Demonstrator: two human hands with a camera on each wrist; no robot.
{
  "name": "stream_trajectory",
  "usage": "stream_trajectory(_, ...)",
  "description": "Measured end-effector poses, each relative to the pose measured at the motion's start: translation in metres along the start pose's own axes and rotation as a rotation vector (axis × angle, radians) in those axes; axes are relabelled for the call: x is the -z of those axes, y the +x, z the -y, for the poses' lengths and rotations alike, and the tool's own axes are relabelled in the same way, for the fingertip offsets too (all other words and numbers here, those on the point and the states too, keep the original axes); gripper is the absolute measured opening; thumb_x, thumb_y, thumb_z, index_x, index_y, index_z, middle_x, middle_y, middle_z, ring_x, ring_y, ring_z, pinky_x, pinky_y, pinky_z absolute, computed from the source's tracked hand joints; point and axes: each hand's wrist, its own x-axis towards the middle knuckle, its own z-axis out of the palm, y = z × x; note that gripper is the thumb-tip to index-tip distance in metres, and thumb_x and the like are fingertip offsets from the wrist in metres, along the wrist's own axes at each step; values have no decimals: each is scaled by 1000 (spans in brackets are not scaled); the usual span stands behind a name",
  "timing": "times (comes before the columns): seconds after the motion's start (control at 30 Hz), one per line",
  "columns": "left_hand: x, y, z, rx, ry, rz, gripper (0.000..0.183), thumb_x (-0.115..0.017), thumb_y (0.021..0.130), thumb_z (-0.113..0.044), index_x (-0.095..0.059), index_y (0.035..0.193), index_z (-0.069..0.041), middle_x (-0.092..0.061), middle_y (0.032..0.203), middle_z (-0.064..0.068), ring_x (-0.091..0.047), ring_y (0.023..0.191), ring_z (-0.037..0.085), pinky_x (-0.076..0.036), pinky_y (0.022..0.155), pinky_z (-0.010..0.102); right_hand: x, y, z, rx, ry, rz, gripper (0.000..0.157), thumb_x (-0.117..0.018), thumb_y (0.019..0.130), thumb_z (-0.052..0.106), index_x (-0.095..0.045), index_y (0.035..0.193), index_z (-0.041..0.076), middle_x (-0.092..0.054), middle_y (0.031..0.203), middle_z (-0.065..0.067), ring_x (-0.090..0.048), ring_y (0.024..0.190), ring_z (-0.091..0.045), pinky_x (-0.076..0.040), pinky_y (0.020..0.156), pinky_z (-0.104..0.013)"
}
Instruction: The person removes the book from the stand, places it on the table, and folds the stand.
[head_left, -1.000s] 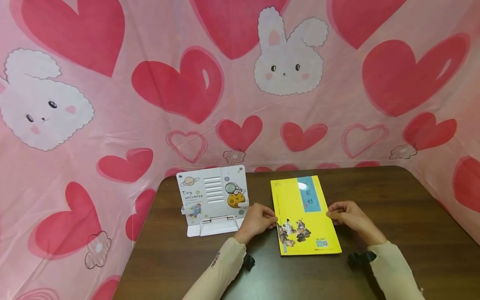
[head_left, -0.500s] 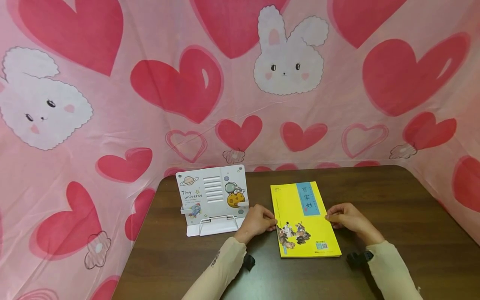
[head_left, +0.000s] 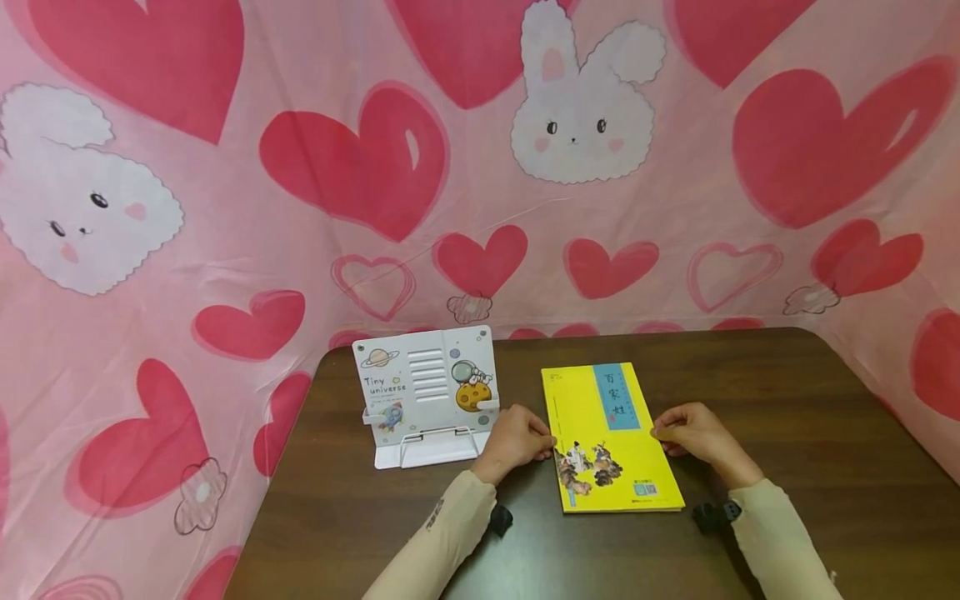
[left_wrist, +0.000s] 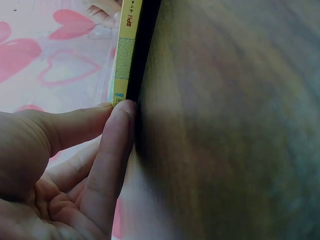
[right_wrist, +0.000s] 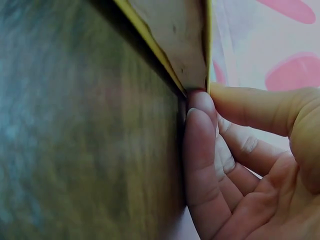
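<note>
A yellow book [head_left: 600, 454] with a blue title panel and a small painted scene on its cover lies face up in the head view. My left hand [head_left: 517, 437] pinches its left edge between thumb and fingers. In the left wrist view, the fingertips are at the book's spine [left_wrist: 126, 57], close over the table. On the opposite side my right hand [head_left: 697, 433] pinches the right edge. The right wrist view shows the thumb on the cover's edge, a finger at the page side, and the pages [right_wrist: 182, 40] spread a little between the covers.
A white book stand [head_left: 427, 387] printed with planets, an astronaut and "Tiny universe" stands to the left of my left hand. Dark wood shows on the table [head_left: 810, 417]. A pink cloth [head_left: 480, 192] with hearts and rabbits hangs behind it.
The book's far edge has come down, and the glare on its blue panel is gone. Both hands stay at its sides. The head view has shifted slightly.
</note>
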Motion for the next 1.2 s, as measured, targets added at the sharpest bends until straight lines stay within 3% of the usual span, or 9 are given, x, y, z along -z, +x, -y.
stream_trajectory(0.23, 3, -2, 1, -5, 20, 9, 11, -80, 90, -12, -82, 88, -1, -73, 67, 1, -66, 53, 8, -54, 52, 20, 1, -1, 0, -13, 1, -2, 28, -70, 98, 11, -69, 112, -14, -73, 97, -17, -63, 75, -19, -62, 71, -31)
stream_trajectory(0.4, 7, -6, 1, -46, 52, -6, 14, -79, 93, -17, -82, 94, -3, -74, 66, 0, -64, 53, 6, -50, 50, 21, 3, -5, 2, -9, -16, -15, 30, -70, 99, 17, -71, 111, -11, -74, 97, -16, -64, 74, -19, -61, 71, -30)
stream_trajectory(0.63, 18, -15, -8, -159, 92, -44, 25, -74, 96, -28, -80, 110, -8, -78, 83, -2, -61, 62, 3, -50, 57, 20, 4, -11, 11, 55, -49, -111, 30, -72, 99, 21, -68, 109, -7, -72, 88, -10, -64, 72, -19, -58, 67, -29)
stream_trajectory(0.9, 29, -30, -10, -257, 58, -105, 18, -73, 98, -26, -80, 108, -13, -80, 96, -2, -67, 79, 2, -56, 74, 20, -5, -19, 28, 142, -56, -121, 32, -72, 99, 24, -67, 113, -4, -68, 86, -11, -60, 71, -21, -57, 63, -28)
stream_trajectory(1.07, 37, -37, -4, -322, 51, -146, 19, -72, 99, -24, -80, 108, -11, -81, 98, -2, -68, 81, 4, -58, 76, 24, -14, -18, 37, 227, -34, -149, 27, -71, 99, 20, -69, 112, -4, -71, 88, -14, -62, 69, -22, -57, 62, -26)
stream_trajectory(1.2, 46, -45, 0, -328, 48, -206, 14, -72, 98, -22, -80, 106, -14, -80, 96, -3, -69, 83, 6, -59, 75, 24, -21, -20, 46, 290, -12, -154, 23, -72, 98, 15, -70, 111, -3, -73, 93, -17, -67, 71, -23, -59, 63, -23)
